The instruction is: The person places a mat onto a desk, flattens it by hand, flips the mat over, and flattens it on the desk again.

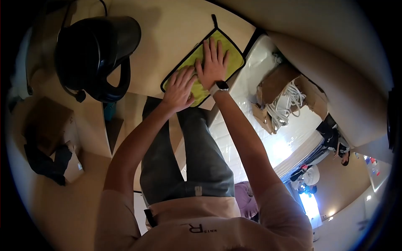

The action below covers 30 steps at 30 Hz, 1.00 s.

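Observation:
A yellow-green cloth [230,48] with a black border and a hanging loop lies spread on the light wooden tabletop [176,25]. My left hand [180,88] rests on its near left part, palm down, fingers stretched out. Further up, my right hand [213,65], with a watch [222,85] at the wrist, presses flat on the cloth with its fingers spread. The two hands almost meet at the right thumb. Neither one grips the cloth; what lies under the palms is hidden.
A large black kettle [94,54] with its handle toward me stands left of the cloth. At right, a torn cardboard box [278,83] of white cables sits on a plastic-covered mattress [234,129]. Another cardboard box [50,121] is at lower left. A person [335,140] is in the right background.

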Tool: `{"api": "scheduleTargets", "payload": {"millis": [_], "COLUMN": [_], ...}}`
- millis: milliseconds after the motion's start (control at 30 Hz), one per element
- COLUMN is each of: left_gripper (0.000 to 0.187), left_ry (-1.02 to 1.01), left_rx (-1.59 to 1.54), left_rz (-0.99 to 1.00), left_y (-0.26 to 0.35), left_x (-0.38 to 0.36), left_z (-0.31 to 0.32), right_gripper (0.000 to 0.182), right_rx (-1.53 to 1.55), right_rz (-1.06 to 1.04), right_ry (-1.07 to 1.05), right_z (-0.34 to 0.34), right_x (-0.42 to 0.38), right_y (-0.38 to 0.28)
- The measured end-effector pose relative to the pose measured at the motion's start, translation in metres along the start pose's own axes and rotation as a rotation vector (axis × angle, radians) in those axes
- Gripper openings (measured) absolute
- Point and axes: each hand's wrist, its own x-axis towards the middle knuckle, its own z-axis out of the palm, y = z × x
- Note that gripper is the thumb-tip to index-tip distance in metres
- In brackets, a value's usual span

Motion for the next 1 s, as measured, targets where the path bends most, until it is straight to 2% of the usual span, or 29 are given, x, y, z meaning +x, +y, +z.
{"api": "scheduleTargets", "payload": {"millis": [33,100,133,200,333,500,733,767,933,1000], "left_gripper": [0.077,0.077,0.077,0.081,0.087,0.088,0.086,0.087,0.090,0.091], "left_ry": [0.012,0.215,0.228,0.202,0.259,0.204,0.258,0.218,0.304,0.246], "left_rx": [0.000,-0.126,-0.133,-0.015,0.007,0.019,0.059,0.012,-0.026,-0.092], "left_rz": [-0.016,-0.079,-0.093,-0.025,-0.042,-0.092,-0.080,-0.086,-0.102,-0.060], "left_y": [0.003,0.004,-0.002,-0.010,-0.007,-0.005,-0.007,-0.007,-0.008,-0.009], "left_x": [0.005,0.019,0.024,0.026,0.026,0.027,0.025,0.024,0.021,0.017], "left_z": [0.003,0.013,0.018,0.021,0.019,0.018,0.022,0.019,0.018,0.017], "right_gripper": [0.080,0.080,0.081,0.081,0.084,0.085,0.087,0.087,0.087,0.087], "right_rx": [-0.027,-0.041,-0.059,-0.054,-0.061,-0.045,-0.085,-0.091,-0.114,-0.124], "right_rz": [-0.011,-0.028,-0.017,-0.048,-0.117,-0.093,-0.093,-0.086,-0.106,-0.144], "right_ry": [-0.008,0.003,0.001,-0.022,-0.009,-0.043,-0.024,-0.035,-0.019,0.009], "right_z": [0.007,0.013,0.015,0.013,0.011,0.005,0.013,0.012,0.011,0.015], "right_x": [0.005,0.012,0.011,0.015,0.024,0.027,0.024,0.025,0.023,0.021], "right_y": [0.004,0.004,0.007,0.011,0.013,0.011,0.014,0.012,0.010,0.013]}}
